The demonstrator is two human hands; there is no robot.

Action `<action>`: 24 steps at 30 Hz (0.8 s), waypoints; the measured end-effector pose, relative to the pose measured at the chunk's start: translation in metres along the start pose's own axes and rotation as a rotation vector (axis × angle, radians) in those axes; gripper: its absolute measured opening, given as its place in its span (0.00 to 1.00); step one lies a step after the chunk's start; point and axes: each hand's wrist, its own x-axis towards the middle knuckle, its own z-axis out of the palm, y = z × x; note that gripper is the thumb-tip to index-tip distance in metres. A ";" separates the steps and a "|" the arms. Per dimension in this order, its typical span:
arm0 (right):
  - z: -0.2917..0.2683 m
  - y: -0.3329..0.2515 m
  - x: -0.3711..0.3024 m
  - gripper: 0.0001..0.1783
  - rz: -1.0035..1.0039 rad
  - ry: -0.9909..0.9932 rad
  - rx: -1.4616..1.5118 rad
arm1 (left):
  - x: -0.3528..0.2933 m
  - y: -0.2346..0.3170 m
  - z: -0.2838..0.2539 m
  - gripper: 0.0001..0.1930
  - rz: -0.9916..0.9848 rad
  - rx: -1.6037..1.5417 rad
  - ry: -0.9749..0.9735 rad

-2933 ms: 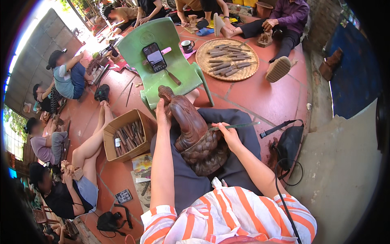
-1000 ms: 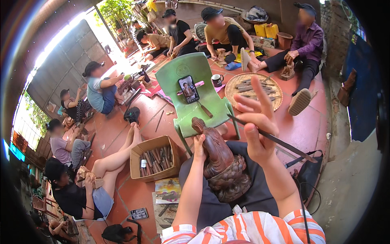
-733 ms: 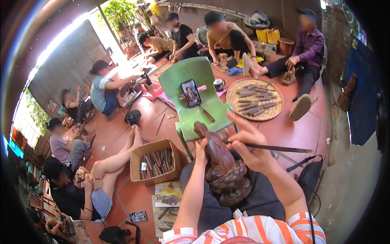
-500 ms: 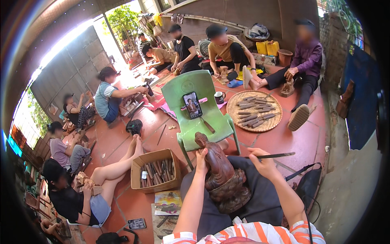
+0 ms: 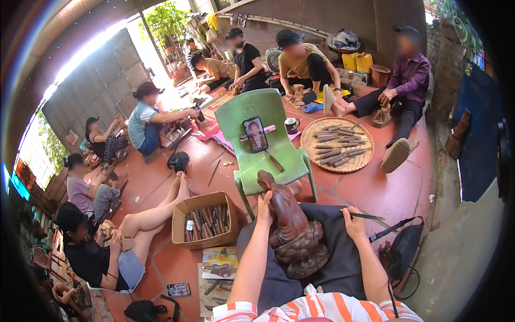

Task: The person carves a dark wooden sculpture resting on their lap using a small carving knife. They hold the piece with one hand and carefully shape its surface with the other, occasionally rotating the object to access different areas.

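Observation:
A dark brown carved wooden statue (image 5: 289, 214) stands tilted in my lap, its knobbed head leaning away from me and its layered base nearer. My left hand (image 5: 264, 209) is closed on the statue's far left side, near the shoulder and neck. To the right of the statue and apart from it, my right hand (image 5: 354, 224) grips a slim dark rod-like tool (image 5: 367, 216), which points right. The tool's exact kind is too small to tell. Just beyond the statue is a green plastic chair (image 5: 247, 110), with a phone (image 5: 256, 134) and a wooden-handled tool (image 5: 276, 162) on it.
A cardboard box (image 5: 201, 244) of wooden-handled tools stands at my left. A round woven tray (image 5: 351, 169) holds more beyond the chair's right side. Several people sit around on the tiled floor, some holding carvings. A black bag (image 5: 405, 242) lies at my right.
My right hand has drawn slightly away from the statue and lower, and the tool now tips down toward its right end. My left hand keeps its hold on the statue.

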 end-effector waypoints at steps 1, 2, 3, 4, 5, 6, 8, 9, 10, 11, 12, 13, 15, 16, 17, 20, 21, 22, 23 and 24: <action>0.000 0.000 0.003 0.09 0.002 0.008 0.009 | 0.003 0.001 0.003 0.28 -0.003 -0.022 0.002; -0.002 0.001 -0.003 0.09 0.021 0.001 0.013 | -0.003 -0.003 -0.001 0.27 -0.020 -0.047 0.024; 0.002 -0.003 -0.004 0.10 0.063 -0.025 0.006 | -0.003 0.004 -0.012 0.26 -0.040 -0.014 0.032; 0.004 -0.008 -0.006 0.10 0.059 -0.045 0.017 | -0.004 0.006 -0.019 0.23 -0.024 -0.017 0.066; 0.001 -0.009 -0.008 0.10 0.062 -0.055 0.010 | -0.007 0.001 -0.016 0.22 -0.037 -0.038 0.058; -0.003 -0.009 -0.005 0.10 0.048 -0.047 0.006 | -0.004 -0.001 -0.008 0.21 -0.037 -0.059 0.029; -0.004 -0.002 -0.007 0.10 0.012 -0.015 -0.005 | -0.005 -0.003 -0.003 0.20 -0.055 -0.066 0.034; -0.005 -0.001 -0.007 0.10 0.004 -0.010 -0.010 | -0.004 -0.004 -0.003 0.20 -0.060 -0.067 0.036; -0.006 0.000 -0.007 0.10 -0.003 -0.004 -0.015 | -0.002 -0.005 -0.003 0.20 -0.085 -0.103 0.036; -0.001 -0.005 -0.006 0.10 -0.002 -0.009 0.004 | 0.001 0.000 -0.015 0.20 -0.099 -0.126 0.044; 0.001 -0.008 -0.006 0.10 0.002 -0.011 0.012 | 0.002 0.002 -0.020 0.20 -0.121 -0.157 0.049; 0.003 -0.011 -0.006 0.10 0.007 -0.013 0.021 | 0.003 0.004 -0.026 0.20 -0.073 -0.155 0.060; 0.002 -0.009 -0.007 0.09 0.003 -0.005 0.020 | 0.006 0.001 -0.023 0.21 0.011 -0.168 0.075; 0.003 -0.008 -0.007 0.09 0.000 -0.003 0.022 | 0.002 0.001 -0.024 0.21 0.008 -0.183 0.118; 0.001 -0.006 -0.006 0.09 0.015 -0.010 0.009 | 0.000 0.001 -0.020 0.22 0.003 -0.201 0.152; -0.001 -0.003 -0.007 0.08 0.024 -0.017 -0.012 | -0.003 0.009 -0.014 0.26 -0.046 -0.146 0.145; 0.000 -0.004 -0.007 0.08 0.004 -0.009 -0.009 | -0.003 0.014 -0.014 0.29 -0.064 -0.107 0.122; 0.001 -0.004 -0.007 0.08 -0.016 -0.001 -0.006 | -0.004 0.014 -0.012 0.28 -0.044 -0.078 0.150; -0.003 0.000 -0.007 0.08 0.009 0.008 -0.008 | -0.006 0.009 0.005 0.28 -0.038 -0.059 0.169; -0.003 0.000 -0.007 0.08 0.003 0.011 -0.005 | -0.010 0.010 0.009 0.27 -0.022 -0.030 0.204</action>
